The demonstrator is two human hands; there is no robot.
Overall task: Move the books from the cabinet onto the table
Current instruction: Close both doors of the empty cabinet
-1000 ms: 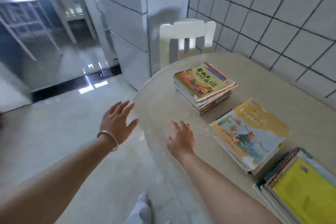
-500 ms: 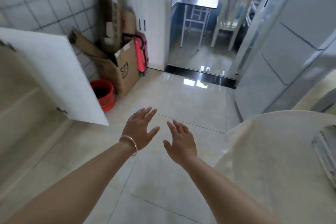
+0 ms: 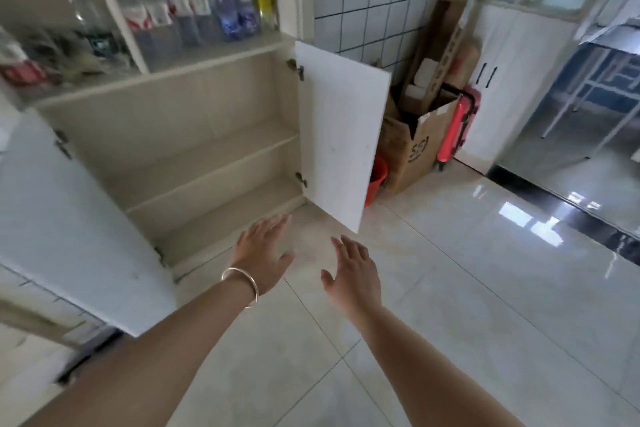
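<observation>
The low beige cabinet (image 3: 194,135) stands ahead with both white doors swung open. Its two visible shelves show bare boards; I see no books on them. The right door (image 3: 341,135) juts out over the floor, the left door (image 3: 69,218) hangs open at the near left. My left hand (image 3: 263,253), with a gold bangle on the wrist, is stretched forward with fingers spread, just in front of the bottom shelf. My right hand (image 3: 353,270) is beside it, also open and holding nothing. The table and the books are out of view.
Behind glass above the cabinet stand several bottles (image 3: 194,7). To the right of the open door are a red bucket (image 3: 377,180), a cardboard box (image 3: 412,146) and a red suitcase (image 3: 457,128) against the tiled wall. Glossy tile floor (image 3: 450,288) spreads to the right.
My view has swung left from the table with its book stacks to the open cabinet. Both hands stayed open and stretched forward, and now reach toward the bottom shelf.
</observation>
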